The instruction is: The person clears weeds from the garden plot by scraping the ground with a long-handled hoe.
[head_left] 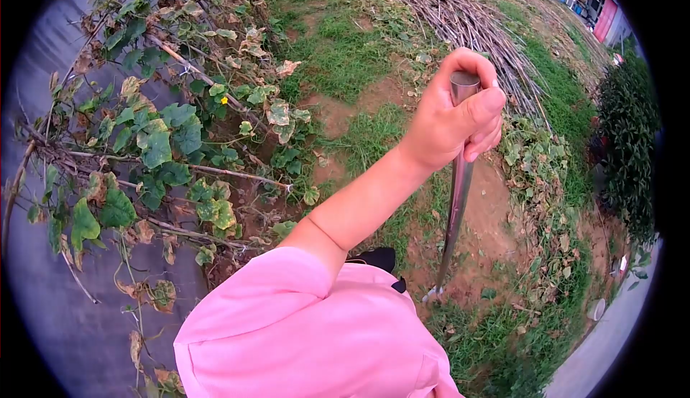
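My left hand [456, 114] is closed around a metal pole [458, 197] near its top end, with the thumb on the near side and the fingers curled round the far side. The arm reaches up and to the right from a pink short sleeve. Slanting slightly, the pole runs down towards bare soil and grass, where a pale lower tip [433, 295] shows close beside the pink shirt [345, 333]. Its round flat end sticks out above the thumb. My right hand is out of view.
Yellowing vines [154, 143] on stick supports stand at the left, over dark sheeting [169, 276]. A heap of dry stalks [460, 13] lies ahead. To the right are a trailing leafy row [539, 175], a dark bush [625, 139] and a pale paved strip [611, 333].
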The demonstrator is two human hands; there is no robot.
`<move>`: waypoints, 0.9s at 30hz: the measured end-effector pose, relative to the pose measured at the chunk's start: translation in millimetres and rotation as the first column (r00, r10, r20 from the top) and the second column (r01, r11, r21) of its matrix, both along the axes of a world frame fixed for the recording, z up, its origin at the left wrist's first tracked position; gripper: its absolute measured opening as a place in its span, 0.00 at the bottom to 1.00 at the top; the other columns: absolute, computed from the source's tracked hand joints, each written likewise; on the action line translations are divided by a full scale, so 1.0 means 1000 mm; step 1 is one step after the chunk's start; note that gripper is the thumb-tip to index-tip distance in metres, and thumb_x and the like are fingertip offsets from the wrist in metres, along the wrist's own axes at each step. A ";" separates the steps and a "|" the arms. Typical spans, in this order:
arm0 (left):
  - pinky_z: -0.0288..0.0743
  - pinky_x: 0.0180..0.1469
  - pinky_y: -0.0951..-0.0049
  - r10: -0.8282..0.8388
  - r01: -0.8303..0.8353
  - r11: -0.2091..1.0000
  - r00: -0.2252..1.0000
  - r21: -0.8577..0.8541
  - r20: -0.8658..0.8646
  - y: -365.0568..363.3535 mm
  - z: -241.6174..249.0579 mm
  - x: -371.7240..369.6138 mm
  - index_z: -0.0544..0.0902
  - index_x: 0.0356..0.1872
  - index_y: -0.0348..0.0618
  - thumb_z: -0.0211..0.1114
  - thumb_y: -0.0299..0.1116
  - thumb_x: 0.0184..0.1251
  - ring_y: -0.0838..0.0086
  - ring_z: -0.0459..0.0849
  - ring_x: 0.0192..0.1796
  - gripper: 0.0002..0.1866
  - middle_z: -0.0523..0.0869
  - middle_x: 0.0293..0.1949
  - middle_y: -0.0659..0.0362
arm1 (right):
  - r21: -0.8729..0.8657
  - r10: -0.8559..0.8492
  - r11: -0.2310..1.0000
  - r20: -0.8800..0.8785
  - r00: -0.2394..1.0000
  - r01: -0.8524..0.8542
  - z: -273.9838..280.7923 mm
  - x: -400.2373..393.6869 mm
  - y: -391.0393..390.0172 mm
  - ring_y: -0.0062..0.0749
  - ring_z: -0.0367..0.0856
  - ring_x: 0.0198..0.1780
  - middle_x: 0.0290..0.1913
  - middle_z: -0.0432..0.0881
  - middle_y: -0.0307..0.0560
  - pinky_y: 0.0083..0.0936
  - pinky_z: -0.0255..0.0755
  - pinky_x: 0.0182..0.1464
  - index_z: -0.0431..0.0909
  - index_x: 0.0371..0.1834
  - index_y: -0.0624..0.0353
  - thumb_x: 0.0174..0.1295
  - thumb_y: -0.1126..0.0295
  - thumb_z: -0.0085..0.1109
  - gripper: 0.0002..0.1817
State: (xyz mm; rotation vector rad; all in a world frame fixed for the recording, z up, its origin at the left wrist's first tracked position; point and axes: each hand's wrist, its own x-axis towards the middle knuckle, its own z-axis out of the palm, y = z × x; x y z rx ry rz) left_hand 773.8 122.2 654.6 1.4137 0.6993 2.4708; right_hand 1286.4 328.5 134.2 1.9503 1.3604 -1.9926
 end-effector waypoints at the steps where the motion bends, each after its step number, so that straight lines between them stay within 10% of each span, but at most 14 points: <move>1: 0.60 0.17 0.78 -0.010 0.010 1.000 1.000 -0.001 0.012 0.001 0.000 0.000 0.65 0.39 0.50 0.53 0.36 0.68 0.82 0.62 0.09 0.07 0.64 0.12 0.64 | -0.013 0.001 1.000 0.014 1.000 -0.001 0.000 -0.004 -0.001 0.31 0.76 0.31 0.31 0.76 0.47 0.26 0.72 0.30 0.69 0.43 0.64 0.58 0.66 0.54 0.15; 27: 0.60 0.18 0.77 0.001 -0.006 0.999 0.995 0.042 0.098 -0.030 -0.009 0.003 0.64 0.38 0.48 0.57 0.37 0.65 0.82 0.63 0.09 0.11 0.65 0.13 0.65 | -0.042 0.085 0.996 0.042 0.996 -0.083 -0.006 -0.121 0.037 0.36 0.76 0.29 0.32 0.77 0.50 0.30 0.72 0.28 0.65 0.49 0.61 0.60 0.67 0.50 0.16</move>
